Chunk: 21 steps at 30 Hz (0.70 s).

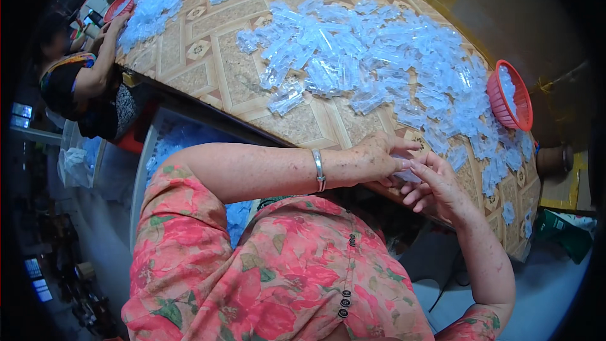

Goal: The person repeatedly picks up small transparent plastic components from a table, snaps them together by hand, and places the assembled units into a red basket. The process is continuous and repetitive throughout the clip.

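My left hand point(377, 159), with a silver bangle at its wrist, meets my right hand point(437, 185) over the table's near edge. Between their fingertips is a small clear plastic piece point(408, 176), partly hidden by the fingers. Both hands have their fingers bent in around it. Just beyond them spreads a wide heap of similar clear, bluish plastic pieces point(379, 57), flat and loosely piled on the patterned table point(297, 121).
A red basket point(510, 95) holding clear pieces stands at the right. At the far left, another person point(85, 82) sits by a second heap point(154, 9) and a smaller red basket point(120, 6). A bin of pieces point(183, 132) stands below the table's edge.
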Available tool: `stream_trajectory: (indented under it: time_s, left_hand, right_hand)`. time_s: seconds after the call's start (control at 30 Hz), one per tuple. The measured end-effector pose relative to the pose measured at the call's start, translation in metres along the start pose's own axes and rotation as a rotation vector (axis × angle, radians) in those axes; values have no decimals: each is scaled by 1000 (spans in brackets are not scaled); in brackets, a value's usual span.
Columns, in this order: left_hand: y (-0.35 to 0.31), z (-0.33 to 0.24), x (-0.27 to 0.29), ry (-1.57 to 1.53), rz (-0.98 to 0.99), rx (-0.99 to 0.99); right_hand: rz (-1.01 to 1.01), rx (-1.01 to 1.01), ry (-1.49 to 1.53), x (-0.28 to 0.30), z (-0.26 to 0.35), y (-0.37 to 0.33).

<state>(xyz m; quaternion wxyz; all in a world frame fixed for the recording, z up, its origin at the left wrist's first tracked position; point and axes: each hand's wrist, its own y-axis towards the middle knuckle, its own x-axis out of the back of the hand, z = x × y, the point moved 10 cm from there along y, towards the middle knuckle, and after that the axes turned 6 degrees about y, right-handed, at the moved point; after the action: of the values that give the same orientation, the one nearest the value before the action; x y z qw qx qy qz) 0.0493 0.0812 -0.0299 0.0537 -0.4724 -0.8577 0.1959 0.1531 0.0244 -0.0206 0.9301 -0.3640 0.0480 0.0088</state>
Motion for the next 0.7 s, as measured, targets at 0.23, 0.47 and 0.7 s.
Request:
stream_trajectory:
  time_s: [0.23, 0.47, 0.7]
  left_hand:
    - [1, 0, 0, 72, -33, 14]
    - [2, -10, 4, 159, -83, -93]
    - [-34, -17, 20, 458, -285, -471]
  right_hand:
    - [-18, -15, -5, 1, -3, 5]
    - [-98, 105, -16, 7, -8, 5]
    - [-196, 480, 17, 14, -8, -8]
